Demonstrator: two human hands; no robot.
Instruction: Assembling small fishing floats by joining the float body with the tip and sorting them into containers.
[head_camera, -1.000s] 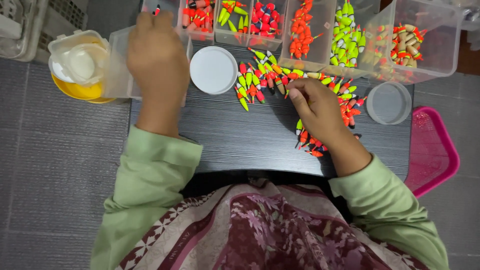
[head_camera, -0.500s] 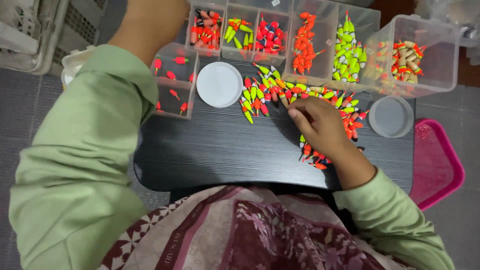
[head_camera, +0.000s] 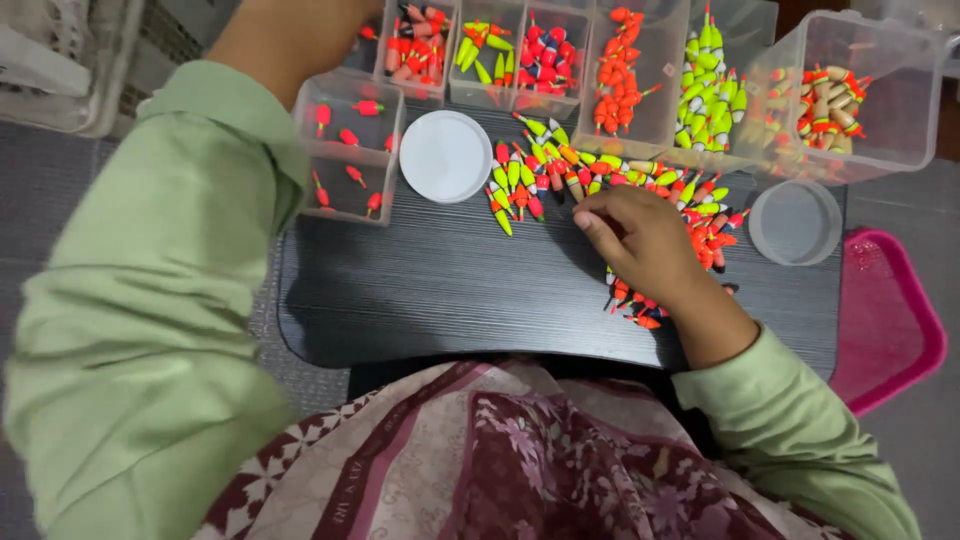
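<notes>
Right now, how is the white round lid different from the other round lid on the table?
The white lid is solid white and hides the table; the clear lid is see-through, so the dark table shows through it. The white lid lies left of the loose floats, the clear lid right of them. Both are round, flat on the table, and untouched by either hand.

No packages, labels, signs or screens visible; only unlabelled clear plastic bins (head_camera: 625, 80) at table's far edge.

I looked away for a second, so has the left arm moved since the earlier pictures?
Yes. The left arm has reached up past the white round lid, and its hand is now cut off by the top edge.
</notes>
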